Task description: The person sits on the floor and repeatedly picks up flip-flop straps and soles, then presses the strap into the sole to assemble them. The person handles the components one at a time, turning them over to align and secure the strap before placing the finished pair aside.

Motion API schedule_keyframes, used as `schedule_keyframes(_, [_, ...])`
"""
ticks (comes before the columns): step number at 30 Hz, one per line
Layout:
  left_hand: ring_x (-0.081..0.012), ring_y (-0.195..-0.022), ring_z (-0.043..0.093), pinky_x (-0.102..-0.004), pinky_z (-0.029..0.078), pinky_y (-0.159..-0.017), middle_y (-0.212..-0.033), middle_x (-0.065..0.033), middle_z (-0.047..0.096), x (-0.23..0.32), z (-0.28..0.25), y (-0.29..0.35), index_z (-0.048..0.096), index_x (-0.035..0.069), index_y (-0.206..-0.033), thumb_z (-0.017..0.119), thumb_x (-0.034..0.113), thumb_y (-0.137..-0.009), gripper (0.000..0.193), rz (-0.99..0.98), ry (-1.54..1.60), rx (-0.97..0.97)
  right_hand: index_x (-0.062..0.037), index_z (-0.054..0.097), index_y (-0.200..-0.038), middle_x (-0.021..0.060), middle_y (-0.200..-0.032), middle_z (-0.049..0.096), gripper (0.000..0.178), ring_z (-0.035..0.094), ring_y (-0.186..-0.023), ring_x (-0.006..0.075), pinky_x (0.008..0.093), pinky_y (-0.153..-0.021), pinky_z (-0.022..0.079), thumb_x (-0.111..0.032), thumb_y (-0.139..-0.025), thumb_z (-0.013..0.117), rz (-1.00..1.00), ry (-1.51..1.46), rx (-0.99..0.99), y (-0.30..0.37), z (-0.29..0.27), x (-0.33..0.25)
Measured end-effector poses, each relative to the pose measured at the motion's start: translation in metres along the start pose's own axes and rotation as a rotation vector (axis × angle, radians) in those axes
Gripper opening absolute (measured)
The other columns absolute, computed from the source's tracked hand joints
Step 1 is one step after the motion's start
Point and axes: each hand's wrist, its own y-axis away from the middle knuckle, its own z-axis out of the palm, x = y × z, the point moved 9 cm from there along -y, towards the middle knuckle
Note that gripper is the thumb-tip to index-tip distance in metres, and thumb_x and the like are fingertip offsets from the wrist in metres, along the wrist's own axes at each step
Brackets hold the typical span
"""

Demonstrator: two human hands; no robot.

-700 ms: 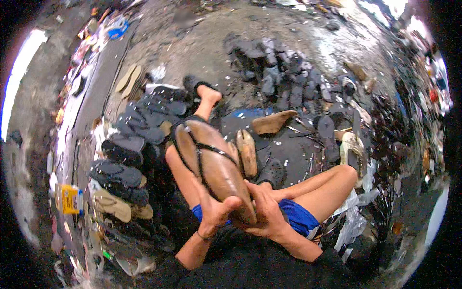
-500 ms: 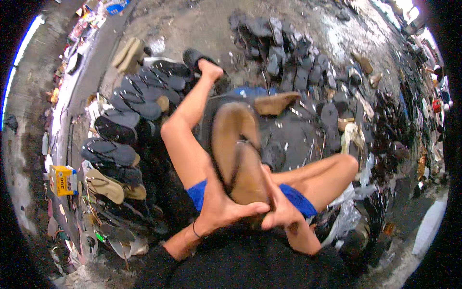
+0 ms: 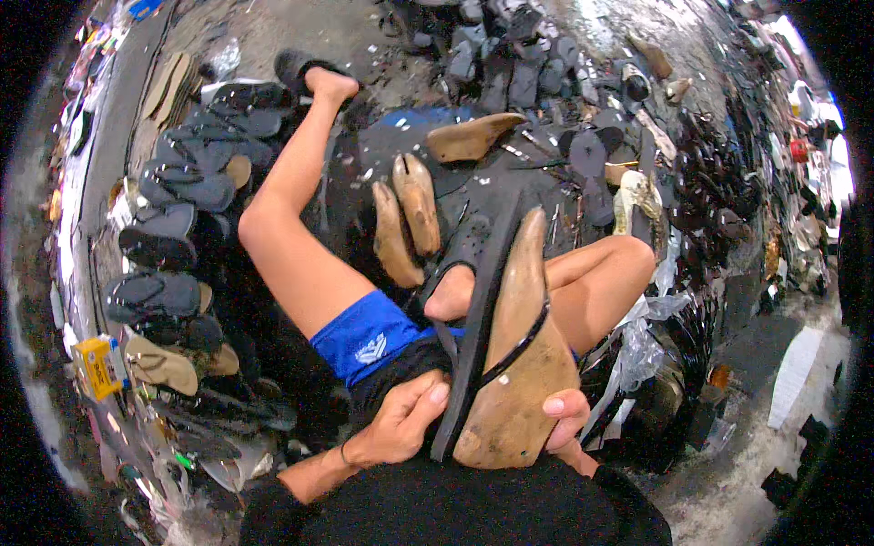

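A: Principal item?

B: One black flip-flop (image 3: 476,332), with a wooden shoe last (image 3: 519,400) against its upper face; tipped on edge before the lap, toe end pointing away. Black strap (image 3: 525,348) crosses the last; its far side is concealed. Sole's underside mostly out of sight.

A: Right-hand grip?

B: Right hand (image 3: 566,415): grasping the last at its heel end. Thumb side visible; remaining fingers hidden behind the wood.

A: Left?

B: Left hand (image 3: 402,420): curled, thumb laid toward the forefinger, just beside the sole's heel end. Inner side hidden; whether it holds anything, cannot tell.

A: Surroundings?

B: Two loose wooden lasts (image 3: 417,207), side by side on the ground. One black perforated clog (image 3: 467,241), worn, partly behind the sole. Row of dark flip-flops (image 3: 164,296), left, overlapping; count uncertain. Pile of dark footwear (image 3: 526,82), cut off by the upper edge, pieces hard to separate. Heap of glossy dark strips (image 3: 710,205), right; material indeterminate. Clear plastic sheeting (image 3: 642,350), crumpled, near the knee.
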Motion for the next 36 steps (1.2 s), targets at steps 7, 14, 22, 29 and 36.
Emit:
schedule_keyframes(7, [-0.0124,-0.081,0.037,-0.0296,0.035,-0.067,-0.091,0.0014,0.035,0.022,-0.021,-0.013,0.046,0.007,-0.093,0.049,0.025,-0.104,0.021,0.214,0.007,-0.018,-0.0011,0.037,-0.146,0.0188,-0.137,0.056,0.090,0.054,-0.124,0.0317,0.0451,-0.105,0.043,-0.036,-0.071,0.073,0.103,-0.032,-0.466,-0.013,0.024,0.021])
schedule_keyframes(14, [-0.0204,-0.097,0.044,-0.0331,0.041,-0.078,-0.115,-0.0050,0.036,-0.023,-0.058,-0.035,0.049,0.008,-0.111,0.057,0.031,-0.100,0.027,0.182,-0.157,0.170,-0.0034,0.018,-0.157,0.0200,-0.153,0.040,0.116,0.036,-0.142,0.0325,0.0458,-0.115,0.030,-0.049,-0.071,0.081,-0.337,1.002,-0.471,-0.082,0.025,-0.023])
schedule_keyframes(22, [-0.0295,-0.115,0.052,-0.0370,0.048,-0.090,-0.143,-0.0123,0.038,-0.058,-0.074,-0.029,0.051,0.008,-0.132,0.066,0.037,-0.095,0.049,0.225,-0.140,0.243,0.0119,0.002,-0.151,0.0325,-0.152,0.026,0.123,0.028,-0.144,0.0388,0.0404,-0.119,0.025,-0.037,-0.071,0.080,-0.015,1.519,0.037,-0.152,-0.052,0.087])
schedule_keyframes(29, [-0.0270,-0.118,0.055,-0.0412,0.042,-0.104,-0.129,-0.0122,0.058,-0.071,-0.126,-0.019,0.049,0.002,-0.140,0.046,0.034,-0.104,0.049,0.076,-0.087,0.385,0.0015,0.023,-0.150,0.0174,-0.140,0.049,0.103,0.050,-0.129,0.0261,0.0391,-0.111,0.040,-0.036,-0.079,0.086,-0.146,0.705,-0.241,-0.110,0.004,0.024])
schedule_keyframes(36, [-0.0264,-0.138,0.041,-0.0405,0.031,-0.117,-0.150,-0.0098,0.045,0.030,-0.113,-0.118,0.037,0.003,-0.150,0.028,0.049,-0.109,0.062,0.493,0.433,0.433,0.0012,0.035,-0.146,0.0247,-0.139,0.048,0.078,0.043,-0.134,0.0286,0.0452,-0.111,0.037,-0.027,-0.086,0.076,-0.404,1.464,-0.053,-0.099,0.037,-0.014])
